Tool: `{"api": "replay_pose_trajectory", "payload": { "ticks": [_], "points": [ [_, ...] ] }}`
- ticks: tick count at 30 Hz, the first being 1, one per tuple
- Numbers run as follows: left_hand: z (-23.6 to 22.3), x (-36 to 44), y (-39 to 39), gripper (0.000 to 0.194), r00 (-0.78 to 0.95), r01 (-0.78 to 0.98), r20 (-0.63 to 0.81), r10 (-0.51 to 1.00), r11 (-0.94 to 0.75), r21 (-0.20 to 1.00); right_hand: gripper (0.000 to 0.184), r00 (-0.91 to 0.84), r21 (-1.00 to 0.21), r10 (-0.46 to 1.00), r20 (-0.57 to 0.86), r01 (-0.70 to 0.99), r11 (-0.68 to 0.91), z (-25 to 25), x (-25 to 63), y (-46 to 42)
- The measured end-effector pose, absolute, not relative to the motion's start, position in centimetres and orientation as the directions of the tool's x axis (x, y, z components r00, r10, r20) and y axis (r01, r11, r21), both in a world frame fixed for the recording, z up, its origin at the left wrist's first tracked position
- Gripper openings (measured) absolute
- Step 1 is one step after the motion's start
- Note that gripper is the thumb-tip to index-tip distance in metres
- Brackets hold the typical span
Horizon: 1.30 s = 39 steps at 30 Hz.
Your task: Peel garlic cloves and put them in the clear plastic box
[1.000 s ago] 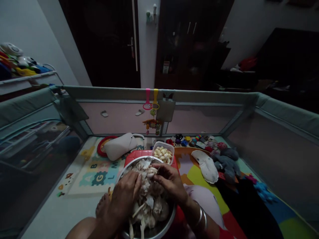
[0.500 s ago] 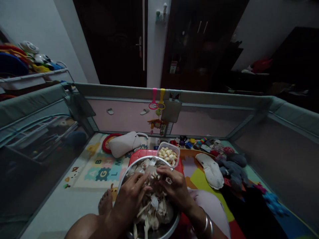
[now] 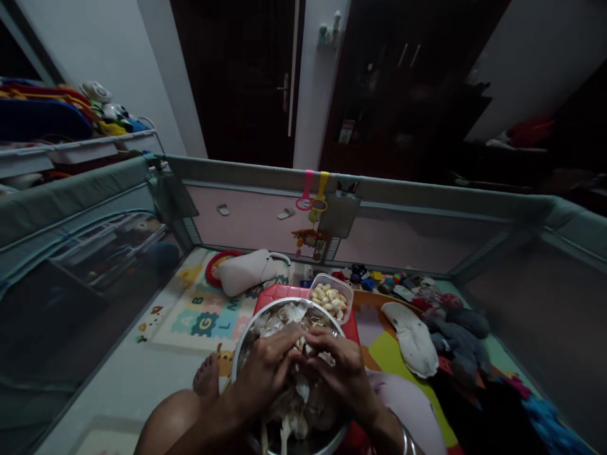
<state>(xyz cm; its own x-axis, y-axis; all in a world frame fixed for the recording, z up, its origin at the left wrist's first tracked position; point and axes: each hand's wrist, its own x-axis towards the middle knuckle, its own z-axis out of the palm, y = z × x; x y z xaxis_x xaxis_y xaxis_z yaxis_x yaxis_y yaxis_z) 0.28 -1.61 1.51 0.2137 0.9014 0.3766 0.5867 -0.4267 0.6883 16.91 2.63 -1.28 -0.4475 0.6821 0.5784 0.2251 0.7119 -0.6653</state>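
My left hand [image 3: 266, 365] and my right hand [image 3: 345, 365] meet over a metal bowl [image 3: 238, 344], fingertips pinched together on a piece of garlic [image 3: 302, 344]. Whether it is a whole bulb or a single clove is hidden by the fingers. Under the hands, the bowl is heaped with garlic bulbs [image 3: 300, 424], dry stalks and papery skins [image 3: 284, 316]. Just beyond its rim, a clear plastic container [image 3: 349, 297] holds many peeled garlic cloves [image 3: 328, 299]. Bowl and container both rest on a red stool-like surface [image 3: 275, 291].
A padded playpen rail [image 3: 256, 170] with mesh sides surrounds me. On the alphabet mat [image 3: 177, 338] lies a white bag-like item [image 3: 246, 273] at left. A white pillow [image 3: 411, 341], grey plush toy [image 3: 458, 344] and small toys lie at right. My bare foot [image 3: 207, 378] is beside the bowl.
My hands have drawn closer together, and their fingertips now meet on the garlic. The view has swung slightly left, so the surroundings appear further right.
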Motion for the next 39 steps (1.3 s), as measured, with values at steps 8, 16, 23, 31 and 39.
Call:
{"api": "replay_pose_trajectory", "payload": {
  "ticks": [8,16,23,31,39],
  "points": [
    [1.7,-0.1,-1.6,0.028,0.174,0.493,0.29,0.941,-0.338,0.802,0.019,-0.426,-0.784,0.761,0.49,0.167,0.598,-1.0,17.1,2.4],
    [0.9,-0.8,-1.3,0.021,0.042,0.448,0.231,0.972,-0.225,0.865,0.018,-0.429,-0.87,0.846,0.318,0.223,0.44,-0.4,17.3,3.0],
    [0.5,-0.8,-1.4,0.018,-0.069,0.17,0.208,0.976,-0.194,0.966,0.027,-0.547,-0.735,0.778,0.309,0.382,0.56,-0.1,17.6,3.0],
    [0.9,-0.8,-1.2,0.02,-0.117,-0.109,-0.038,0.992,0.025,0.994,0.014,-0.52,-0.732,0.717,0.464,0.23,0.641,0.6,16.3,2.7],
    [1.4,-0.2,-0.9,0.022,-0.125,-0.151,-0.037,0.991,0.018,0.988,0.015,-0.494,-0.678,0.683,0.538,0.228,0.699,2.3,15.0,2.5]
  ]
}}
